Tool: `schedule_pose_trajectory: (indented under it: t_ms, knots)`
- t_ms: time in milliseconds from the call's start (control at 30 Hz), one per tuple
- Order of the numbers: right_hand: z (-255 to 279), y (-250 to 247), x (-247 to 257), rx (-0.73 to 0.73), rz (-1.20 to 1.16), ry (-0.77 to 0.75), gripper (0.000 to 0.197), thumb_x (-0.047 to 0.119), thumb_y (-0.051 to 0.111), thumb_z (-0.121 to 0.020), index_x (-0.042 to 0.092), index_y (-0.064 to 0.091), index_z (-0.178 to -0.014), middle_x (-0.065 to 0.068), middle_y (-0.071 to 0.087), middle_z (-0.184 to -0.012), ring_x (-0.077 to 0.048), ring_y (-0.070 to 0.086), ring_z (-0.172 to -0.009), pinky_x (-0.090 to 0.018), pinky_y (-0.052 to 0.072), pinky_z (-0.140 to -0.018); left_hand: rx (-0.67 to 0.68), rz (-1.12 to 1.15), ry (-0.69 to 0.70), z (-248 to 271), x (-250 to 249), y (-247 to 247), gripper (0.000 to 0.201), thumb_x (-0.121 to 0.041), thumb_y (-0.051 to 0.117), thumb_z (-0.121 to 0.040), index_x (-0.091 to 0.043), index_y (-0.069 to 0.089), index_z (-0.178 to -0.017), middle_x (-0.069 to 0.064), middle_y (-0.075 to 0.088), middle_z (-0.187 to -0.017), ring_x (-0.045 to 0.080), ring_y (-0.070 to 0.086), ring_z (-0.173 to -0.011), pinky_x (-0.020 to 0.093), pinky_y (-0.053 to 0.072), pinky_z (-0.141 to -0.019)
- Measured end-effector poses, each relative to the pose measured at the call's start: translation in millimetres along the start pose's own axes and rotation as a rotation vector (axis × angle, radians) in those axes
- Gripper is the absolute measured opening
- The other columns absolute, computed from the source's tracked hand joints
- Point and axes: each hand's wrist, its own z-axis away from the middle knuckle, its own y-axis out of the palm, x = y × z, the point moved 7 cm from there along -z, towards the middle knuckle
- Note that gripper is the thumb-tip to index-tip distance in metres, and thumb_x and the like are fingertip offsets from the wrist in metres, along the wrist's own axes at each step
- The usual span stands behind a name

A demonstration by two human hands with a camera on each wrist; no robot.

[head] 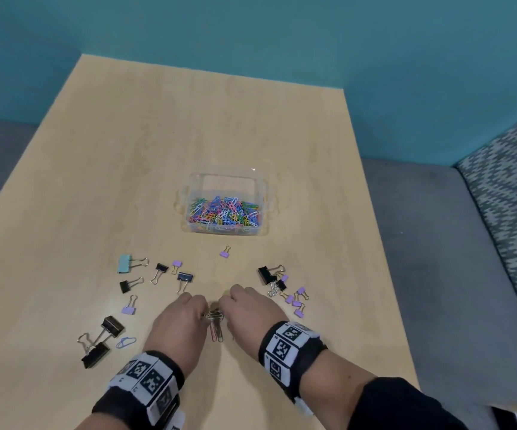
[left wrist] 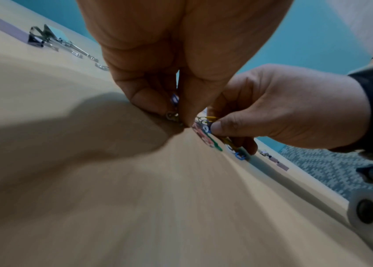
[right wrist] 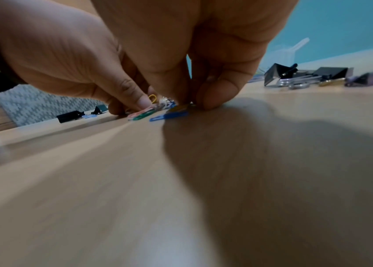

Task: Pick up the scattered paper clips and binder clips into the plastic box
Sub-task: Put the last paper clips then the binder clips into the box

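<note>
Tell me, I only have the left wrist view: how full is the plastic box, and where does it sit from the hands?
Observer: The plastic box stands on the table straight beyond both hands, with coloured paper clips piled towards its near side.
Operator: Are there binder clips in it?
Observer: None that I can see; a teal binder clip and several black ones lie loose to the left.
Operator: Which clip is closest to the box?
Observer: A small purple binder clip, alone just in front of it.
Operator: Both hands busy?
Observer: Yes, the left hand and right hand pinch one bunch of paper clips on the table.
</note>
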Motion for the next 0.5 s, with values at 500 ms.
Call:
schedule_pose_trajectory:
  t_ms: [500]
  knots:
    - [-16, -58, -56, -0.139, -0.656, 0.355, 0.008, 0.013, 0.060, -0.075, 0.013, 0.053, -0.071, 0.005, 0.049, -0.059, -0.015, 0.043, -0.055, -0.029, 0.036, -0.054, -0.009, 0.780, -0.135, -38, -5, -65, 0.014, -0.005, 0.072, -0.071, -0.012, 0.060, -0.068, 0.005, 0.055, -0.057, 0.018, 0.048, -0.047, 0.022, 0.042, -0.044]
